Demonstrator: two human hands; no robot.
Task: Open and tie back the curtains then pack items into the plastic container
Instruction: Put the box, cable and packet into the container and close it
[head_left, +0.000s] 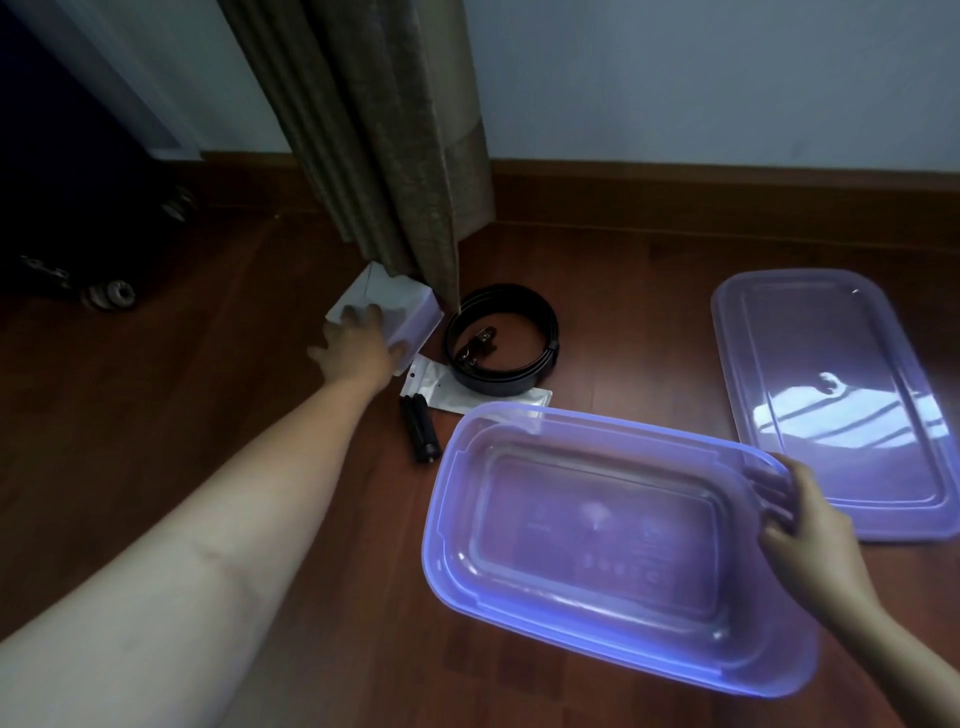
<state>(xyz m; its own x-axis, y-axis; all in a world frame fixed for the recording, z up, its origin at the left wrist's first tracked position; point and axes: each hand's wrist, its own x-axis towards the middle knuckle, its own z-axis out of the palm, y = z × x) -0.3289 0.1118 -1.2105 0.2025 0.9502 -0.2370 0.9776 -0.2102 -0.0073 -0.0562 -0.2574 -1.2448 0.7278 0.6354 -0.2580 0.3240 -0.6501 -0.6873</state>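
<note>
You can read no text here: the moulded marks on the base of the plastic container (597, 525) near you are too blurred.

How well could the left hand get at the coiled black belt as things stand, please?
Probably yes: the left hand is on the white box just beside the belt, and nothing covers it.
</note>
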